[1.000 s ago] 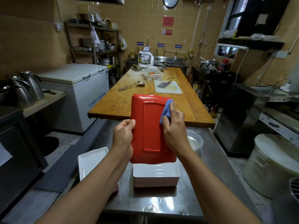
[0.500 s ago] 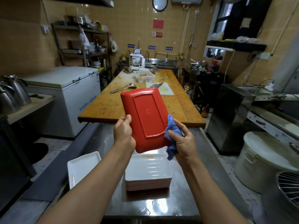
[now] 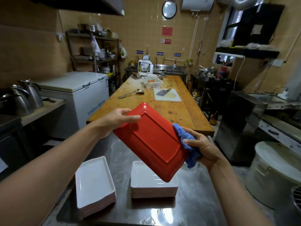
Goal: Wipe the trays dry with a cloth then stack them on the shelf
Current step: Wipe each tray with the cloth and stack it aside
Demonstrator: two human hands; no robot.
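Observation:
A red rectangular tray [image 3: 151, 141] is held tilted in the air above the steel counter, its underside facing me. My left hand [image 3: 116, 120] grips its upper left edge, thumb on the underside. My right hand [image 3: 202, 148] holds a blue cloth [image 3: 185, 142] bunched against the tray's right long edge. Below stand two stacks of white trays with pink sides, one [image 3: 94, 185] at the left, one [image 3: 153, 185] partly under the red tray.
The steel counter [image 3: 187, 209] has wet patches near its front edge. Beyond it runs a long wooden table [image 3: 179, 110] with a ladle, cutting board and basket. A white chest freezer [image 3: 78, 93] stands left, a white lidded bucket [image 3: 276, 168] right, a metal shelf rack [image 3: 96, 54] at the back.
The tray has turned from upright to a diagonal tilt and dropped lower. My right hand with the cloth slid from the tray's top right down along its right edge.

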